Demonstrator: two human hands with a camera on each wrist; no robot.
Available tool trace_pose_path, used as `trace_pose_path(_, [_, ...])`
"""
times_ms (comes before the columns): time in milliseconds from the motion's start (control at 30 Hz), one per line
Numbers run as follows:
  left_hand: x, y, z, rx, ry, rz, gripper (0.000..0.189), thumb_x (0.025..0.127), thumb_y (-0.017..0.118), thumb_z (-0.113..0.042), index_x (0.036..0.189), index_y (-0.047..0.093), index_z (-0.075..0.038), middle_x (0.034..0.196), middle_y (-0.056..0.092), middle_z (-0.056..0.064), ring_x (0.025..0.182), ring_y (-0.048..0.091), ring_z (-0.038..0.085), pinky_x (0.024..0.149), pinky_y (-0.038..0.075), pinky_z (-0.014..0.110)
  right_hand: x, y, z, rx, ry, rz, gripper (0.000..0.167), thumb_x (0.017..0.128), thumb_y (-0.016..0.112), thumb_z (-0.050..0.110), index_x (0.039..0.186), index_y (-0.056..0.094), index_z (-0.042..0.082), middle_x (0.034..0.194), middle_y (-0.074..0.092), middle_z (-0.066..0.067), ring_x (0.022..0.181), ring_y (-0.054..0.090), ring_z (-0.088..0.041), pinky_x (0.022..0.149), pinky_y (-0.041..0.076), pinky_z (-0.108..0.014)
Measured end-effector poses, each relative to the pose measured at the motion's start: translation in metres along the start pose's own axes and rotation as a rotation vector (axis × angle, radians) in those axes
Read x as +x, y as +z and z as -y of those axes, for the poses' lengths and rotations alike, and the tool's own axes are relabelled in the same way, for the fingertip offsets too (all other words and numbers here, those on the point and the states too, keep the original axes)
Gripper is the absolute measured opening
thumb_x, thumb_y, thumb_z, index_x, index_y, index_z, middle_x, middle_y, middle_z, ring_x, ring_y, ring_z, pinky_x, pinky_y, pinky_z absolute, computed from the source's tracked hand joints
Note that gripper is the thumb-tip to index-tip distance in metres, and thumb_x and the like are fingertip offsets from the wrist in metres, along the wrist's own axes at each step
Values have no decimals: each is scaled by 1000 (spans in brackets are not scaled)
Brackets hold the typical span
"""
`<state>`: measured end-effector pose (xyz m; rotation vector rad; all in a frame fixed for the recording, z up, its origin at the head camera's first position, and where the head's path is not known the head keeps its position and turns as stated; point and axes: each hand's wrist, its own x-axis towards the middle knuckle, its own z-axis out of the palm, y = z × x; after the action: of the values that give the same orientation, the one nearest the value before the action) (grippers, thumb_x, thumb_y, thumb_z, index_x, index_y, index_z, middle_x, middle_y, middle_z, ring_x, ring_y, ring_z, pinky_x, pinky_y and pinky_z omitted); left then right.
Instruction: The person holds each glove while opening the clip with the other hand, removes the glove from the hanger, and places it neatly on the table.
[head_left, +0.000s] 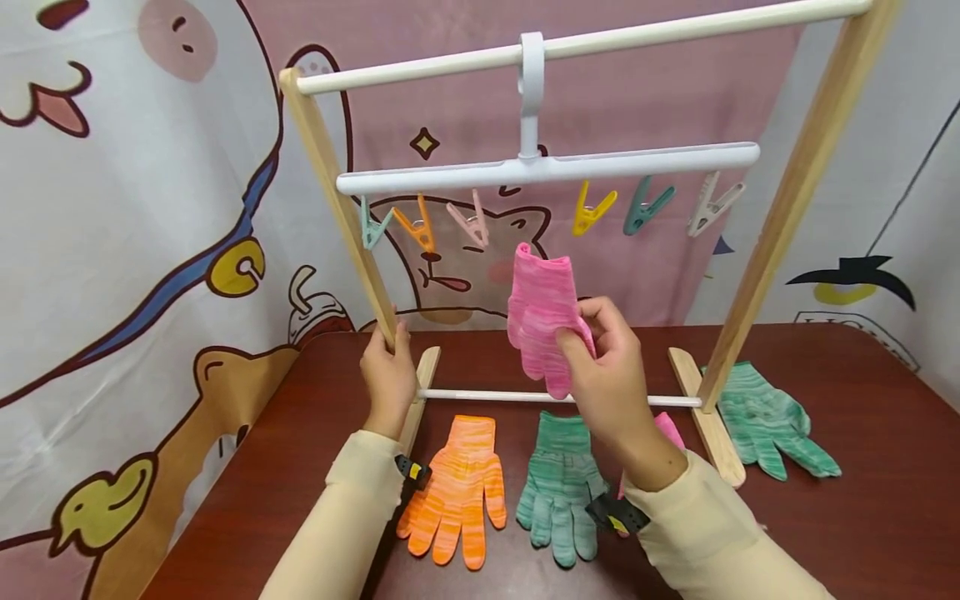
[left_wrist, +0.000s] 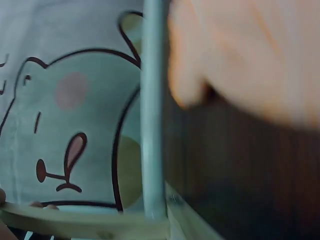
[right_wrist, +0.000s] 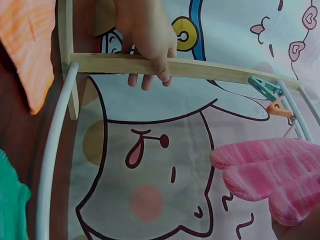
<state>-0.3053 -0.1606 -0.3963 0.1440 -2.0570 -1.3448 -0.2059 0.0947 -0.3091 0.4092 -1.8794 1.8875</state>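
My left hand (head_left: 388, 375) grips the left wooden post (head_left: 341, 196) of a drying rack near its lower part; in the right wrist view its fingers wrap that post. My right hand (head_left: 611, 379) pinches a pink knit glove (head_left: 542, 321) between thumb and fingers, cuff upward. The glove hangs in front of the rack, below the white hanger (head_left: 450, 177). Several clothes pegs dangle from the hanger, among them a pink peg (head_left: 471, 221) and a yellow peg (head_left: 592, 208). No peg touches the glove.
On the brown table (head_left: 247, 500) lie an orange glove (head_left: 457, 487), a green glove (head_left: 561, 492) and, right of the rack, another green glove (head_left: 768, 417). A second pink glove (head_left: 670, 429) is mostly behind my right wrist. A white lower bar (head_left: 495, 396) joins the rack's feet.
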Motion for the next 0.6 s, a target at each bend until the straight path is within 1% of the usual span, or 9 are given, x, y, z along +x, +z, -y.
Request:
trace_pose_path(100, [-2,-1,0,121,7,-20,36,104,52,-37,137,61,-27,106,77,6,91,74,24,80,52,50,-4,-10,4,-4,31,5,11,100,52,2,110,55,0,91,67,-1,66,68,-20,56,58,-32])
trace_pose_path(167, [-3,-3,-1,155,6,-19,35,104,51,-38,136,61,-27,106,77,3,89,75,23,80,52,51,-6,-18,4,-9,48,3,11,100,52,3,110,55,0,94,68,0,72,70,-16,61,60,-30])
trace_pose_path(233, [-3,-4,-2,163,4,-16,35,105,51,-37,136,61,-26,108,77,2,89,75,22,82,52,52,-8,-26,4,-32,54,-3,8,101,52,4,108,55,2,94,67,1,74,70,-13,62,59,-28])
trace_pose_path(400, [-3,-3,-2,157,13,-14,35,104,51,-37,135,62,-24,106,77,3,88,75,23,82,51,52,-12,-42,-1,-92,77,-5,4,102,52,8,105,55,8,91,64,0,67,69,-14,53,58,-32])
trace_pose_path(467, [-3,-3,-1,155,24,-10,35,105,51,-37,135,62,-23,106,77,3,88,75,23,81,51,52,-14,-47,-4,-116,79,-1,4,102,52,9,105,54,8,90,64,-1,66,68,-15,51,57,-33])
trace_pose_path(600, [-2,-4,-1,149,31,-5,33,104,52,-34,133,63,-21,103,78,3,87,75,23,81,51,50,-18,-55,-6,-154,87,17,5,103,52,11,106,54,7,93,63,0,67,68,-15,52,57,-33])
